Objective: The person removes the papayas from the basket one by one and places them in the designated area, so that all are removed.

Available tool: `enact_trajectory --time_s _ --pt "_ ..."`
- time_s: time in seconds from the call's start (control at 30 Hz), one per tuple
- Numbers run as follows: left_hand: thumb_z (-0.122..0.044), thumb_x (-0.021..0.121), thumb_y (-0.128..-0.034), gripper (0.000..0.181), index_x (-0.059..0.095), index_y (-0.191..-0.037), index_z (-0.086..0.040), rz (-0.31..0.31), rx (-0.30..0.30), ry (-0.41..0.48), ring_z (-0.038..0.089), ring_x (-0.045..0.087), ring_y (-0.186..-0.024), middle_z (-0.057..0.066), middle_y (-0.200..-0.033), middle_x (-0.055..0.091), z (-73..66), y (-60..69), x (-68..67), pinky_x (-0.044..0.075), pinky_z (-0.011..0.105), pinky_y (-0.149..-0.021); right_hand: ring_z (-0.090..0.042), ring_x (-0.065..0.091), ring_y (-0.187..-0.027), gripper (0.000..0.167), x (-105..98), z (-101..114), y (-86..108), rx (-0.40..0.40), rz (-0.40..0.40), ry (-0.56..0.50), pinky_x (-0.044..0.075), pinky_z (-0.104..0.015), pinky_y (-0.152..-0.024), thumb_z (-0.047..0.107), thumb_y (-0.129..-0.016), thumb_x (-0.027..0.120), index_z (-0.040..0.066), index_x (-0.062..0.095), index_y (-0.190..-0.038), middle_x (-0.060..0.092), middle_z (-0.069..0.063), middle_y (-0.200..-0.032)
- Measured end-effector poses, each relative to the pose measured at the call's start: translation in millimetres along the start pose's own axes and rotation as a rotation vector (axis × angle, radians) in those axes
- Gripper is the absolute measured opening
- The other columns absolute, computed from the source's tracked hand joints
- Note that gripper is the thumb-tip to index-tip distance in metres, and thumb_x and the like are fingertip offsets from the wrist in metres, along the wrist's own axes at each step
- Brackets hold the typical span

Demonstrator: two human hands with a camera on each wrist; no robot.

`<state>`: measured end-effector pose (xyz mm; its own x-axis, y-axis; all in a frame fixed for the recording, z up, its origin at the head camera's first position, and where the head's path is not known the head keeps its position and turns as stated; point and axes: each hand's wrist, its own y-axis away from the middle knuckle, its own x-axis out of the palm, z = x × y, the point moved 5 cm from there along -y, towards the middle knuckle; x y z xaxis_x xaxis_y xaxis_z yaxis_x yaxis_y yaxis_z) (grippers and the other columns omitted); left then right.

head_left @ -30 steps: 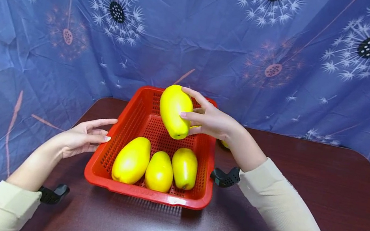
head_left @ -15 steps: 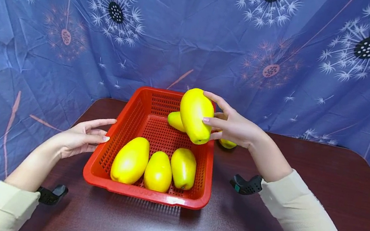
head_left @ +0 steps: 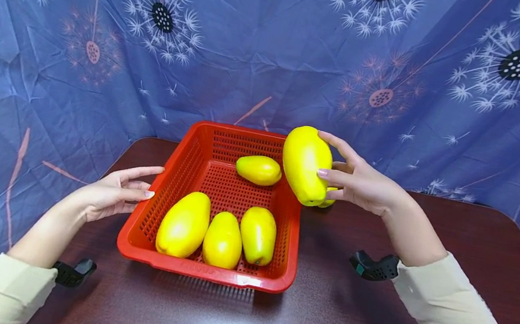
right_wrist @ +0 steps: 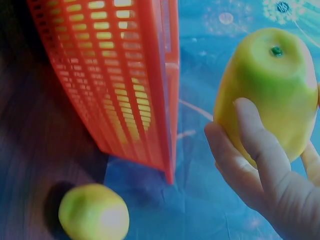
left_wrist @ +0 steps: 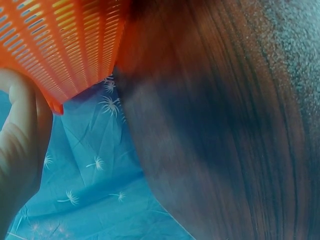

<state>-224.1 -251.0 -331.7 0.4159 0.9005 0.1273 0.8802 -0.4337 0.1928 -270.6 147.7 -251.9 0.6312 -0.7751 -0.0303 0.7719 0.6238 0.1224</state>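
My right hand (head_left: 363, 183) holds a large yellow papaya (head_left: 306, 164) by its right side, above the right rim of the red plastic basket (head_left: 203, 272). In the right wrist view the thumb and fingers spread around the papaya (right_wrist: 270, 85), whose end has a small green stem mark. My left hand (head_left: 116, 194) touches the outside of the basket's left wall with its fingertips, fingers fairly straight. Inside the basket, several papayas lie: a row at the front, with a middle papaya (head_left: 223, 240), and a greenish-yellow papaya (head_left: 259, 170) at the back.
Another papaya (right_wrist: 94, 212) rests on the table to the right of the basket, mostly hidden behind the held papaya in the head view. The dark brown table (head_left: 430, 238) extends to the right. A blue curtain (head_left: 257, 44) with dandelion prints hangs behind.
My right hand has carried the papaya rightward from over the basket's middle to its right rim. The back papaya in the basket has come into view. My left hand has stayed in place.
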Motion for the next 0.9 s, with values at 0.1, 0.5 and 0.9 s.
enact_trajectory --time_s 0.1,0.5,0.9 --pt "0.002 0.054 -0.0908 0.061 0.027 -0.144 -0.008 -0.004 -0.004 -0.004 0.022 0.066 -0.091 0.007 -0.103 0.066 -0.5 0.2 -0.1 0.053 0.038 -0.081 -0.028 0.057 -0.107 0.073 -8 1 8.0 -0.013 -0.009 0.008 0.049 -0.046 -0.086 0.008 -0.095 0.052 0.035 0.01 -0.148 0.016 -0.026 -0.142" --pt "0.001 0.055 -0.0908 0.06 0.028 -0.144 -0.01 -0.009 -0.014 -0.005 0.022 0.065 -0.092 0.007 -0.104 0.066 -0.4 1.0 1.1 0.053 0.038 -0.081 -0.025 0.057 -0.108 0.072 -33 0 34.5 -0.021 -0.059 0.047 0.049 -0.045 -0.085 0.007 -0.097 0.048 0.037 0.007 -0.148 0.011 -0.026 -0.144" --pt "0.001 0.055 -0.0907 0.062 0.025 -0.145 -0.009 -0.003 -0.01 0.009 0.022 0.065 -0.093 0.007 -0.105 0.066 0.0 0.4 0.8 0.052 0.038 -0.082 -0.024 0.059 -0.106 0.071 -53 -15 54.0 -0.056 -0.038 0.012 0.05 -0.044 -0.084 0.004 -0.098 0.043 0.036 0.005 -0.149 0.011 -0.028 -0.14"
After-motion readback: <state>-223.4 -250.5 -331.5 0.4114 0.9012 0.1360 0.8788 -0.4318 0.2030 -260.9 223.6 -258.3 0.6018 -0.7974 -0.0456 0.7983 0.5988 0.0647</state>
